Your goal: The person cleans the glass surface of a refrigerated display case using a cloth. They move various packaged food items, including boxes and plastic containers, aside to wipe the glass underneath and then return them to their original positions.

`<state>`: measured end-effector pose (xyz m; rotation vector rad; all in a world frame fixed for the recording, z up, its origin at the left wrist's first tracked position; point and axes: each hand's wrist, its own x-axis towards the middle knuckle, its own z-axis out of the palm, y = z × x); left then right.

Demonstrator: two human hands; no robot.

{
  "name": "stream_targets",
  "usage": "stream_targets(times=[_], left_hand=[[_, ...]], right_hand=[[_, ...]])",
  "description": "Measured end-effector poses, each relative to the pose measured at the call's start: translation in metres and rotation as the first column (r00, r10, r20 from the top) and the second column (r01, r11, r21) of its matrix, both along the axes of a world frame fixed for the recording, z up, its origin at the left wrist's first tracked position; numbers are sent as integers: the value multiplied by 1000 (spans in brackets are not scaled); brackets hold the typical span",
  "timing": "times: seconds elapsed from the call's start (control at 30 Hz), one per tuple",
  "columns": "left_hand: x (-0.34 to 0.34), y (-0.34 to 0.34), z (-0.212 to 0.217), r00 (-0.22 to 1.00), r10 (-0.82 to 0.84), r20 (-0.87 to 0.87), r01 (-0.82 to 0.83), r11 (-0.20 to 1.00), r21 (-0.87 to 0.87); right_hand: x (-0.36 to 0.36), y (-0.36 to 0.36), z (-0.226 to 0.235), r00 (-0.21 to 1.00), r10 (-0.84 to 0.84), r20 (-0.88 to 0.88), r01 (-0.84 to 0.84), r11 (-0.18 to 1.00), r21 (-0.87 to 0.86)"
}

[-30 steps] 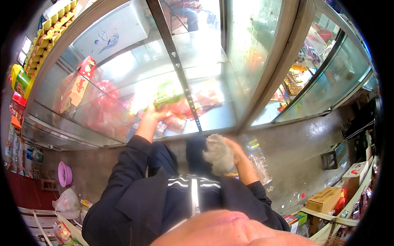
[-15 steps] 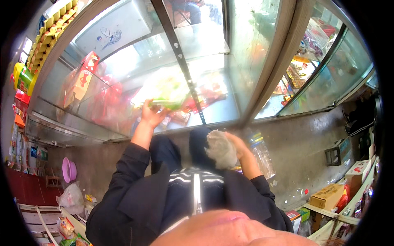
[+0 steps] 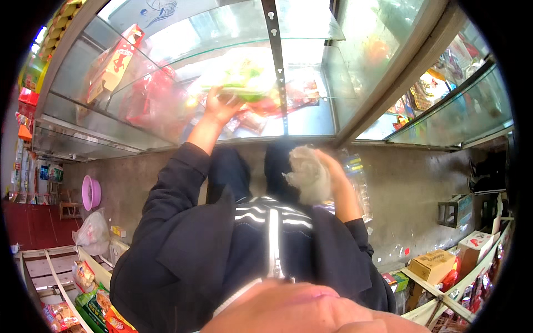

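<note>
My left hand (image 3: 223, 105) reaches into a glass display cabinet (image 3: 166, 145), its fingers closed on the near edge of a bright green and white package (image 3: 247, 89). Glare washes out much of that package, so its kind is hard to tell. Beneath and beside it on the cabinet floor lie red packets (image 3: 302, 94) and a small brownish packet (image 3: 252, 121). In front of my right knee, outside the cabinet, my right hand (image 3: 335, 171) grips a bunched grey cloth (image 3: 311, 176).
Inside the cabinet, a red and tan box (image 3: 116, 64) and a red plastic bag (image 3: 152, 94) stand left. A clear plastic container (image 3: 358, 183) lies right of my right forearm. Behind are a pink basin (image 3: 91, 192), a cardboard box (image 3: 433, 265) and a dark stool (image 3: 455, 212).
The view has shifted, so the cabinet sits higher. My left hand remains at the green package's near edge, farther over the cabinet floor. The grey cloth stays in my right hand, slightly turned.
</note>
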<state>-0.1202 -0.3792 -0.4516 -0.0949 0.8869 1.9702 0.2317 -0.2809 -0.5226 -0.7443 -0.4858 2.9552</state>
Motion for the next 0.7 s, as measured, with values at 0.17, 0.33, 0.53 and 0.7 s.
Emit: stream_targets(times=[0.17,0.33,0.53,0.7], left_hand=[[-6,12,-19,997,-23,-73,32,991,127],[-49,36,-47,983,-169,-73,177,977,118],[-93,68,-50,879,-471,-73,476,875,93],[-125,98,-72,885,-458,-89,455,889,-52]], right_hand=[[-3,37,24,993,-112,31,111,993,41],[-39,96,46,985,-171,-23,171,958,228],[-105,173,46,910,-369,188,178,759,626],[-155,242,6,876,-396,276,-7,561,827]])
